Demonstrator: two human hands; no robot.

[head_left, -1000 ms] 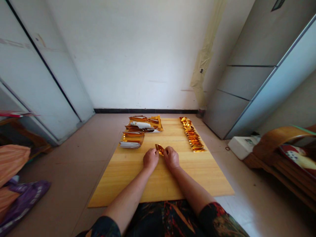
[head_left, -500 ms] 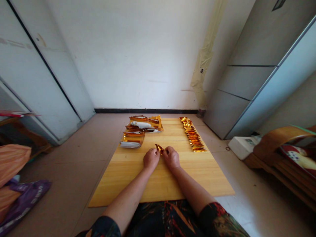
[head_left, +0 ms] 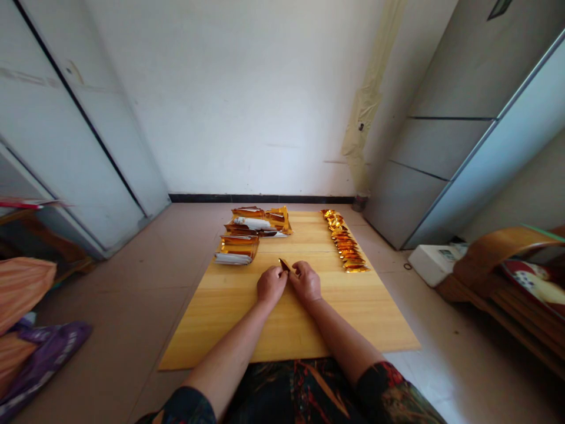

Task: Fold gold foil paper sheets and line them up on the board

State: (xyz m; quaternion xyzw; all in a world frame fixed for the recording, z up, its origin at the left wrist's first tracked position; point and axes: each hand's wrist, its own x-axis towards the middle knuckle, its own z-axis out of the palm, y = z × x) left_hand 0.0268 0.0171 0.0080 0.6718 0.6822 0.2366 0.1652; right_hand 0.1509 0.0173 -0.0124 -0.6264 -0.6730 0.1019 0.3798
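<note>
Over the middle of the wooden board, my left hand [head_left: 271,284] pinches a small folded piece of shiny gold foil paper [head_left: 283,264]. Its pointed tip sticks up and forward past my fingers, and its lower part is hidden by them. My right hand [head_left: 306,281] is against the near right side of the same piece, its fingers curled and the thumb at the foil. Flat stacks of gold foil sheets with white backs [head_left: 237,249] lie at the board's far left. Along the right edge runs a row of several folded gold foil pieces [head_left: 346,246], overlapping one another.
The wooden board [head_left: 353,321] lies low, close in front of my lap. Behind it is a white wall [head_left: 247,118]. A grey fridge [head_left: 424,171] and a white box [head_left: 430,262] beside wooden furniture [head_left: 477,282] stand right. Purple and orange bags [head_left: 48,359] lie left.
The foil piece has turned slightly, showing a narrower, darker side. My right fingers have loosened and lifted a little from it. My left hand has barely moved.
</note>
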